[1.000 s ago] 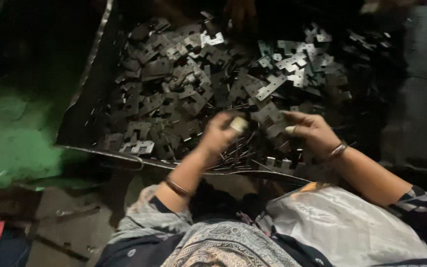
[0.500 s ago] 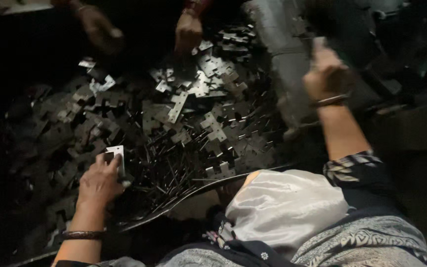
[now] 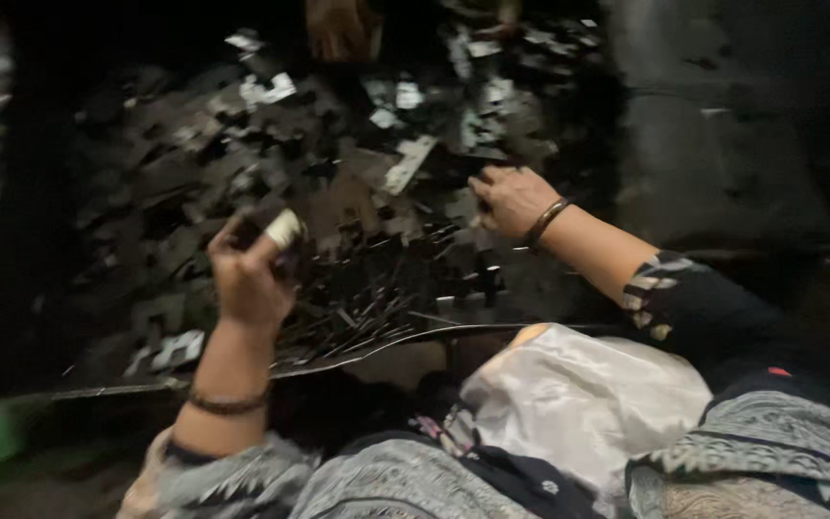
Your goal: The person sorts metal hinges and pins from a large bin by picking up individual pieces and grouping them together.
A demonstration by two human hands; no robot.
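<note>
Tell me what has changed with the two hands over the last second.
The right hand, raised off to the side half a second ago, has come back down onto the pile of metal pieces. The left hand has lifted a little and still grips a small stack of pieces. The tray, the white bag on the lap and another person's hand at the far side remain.
</note>
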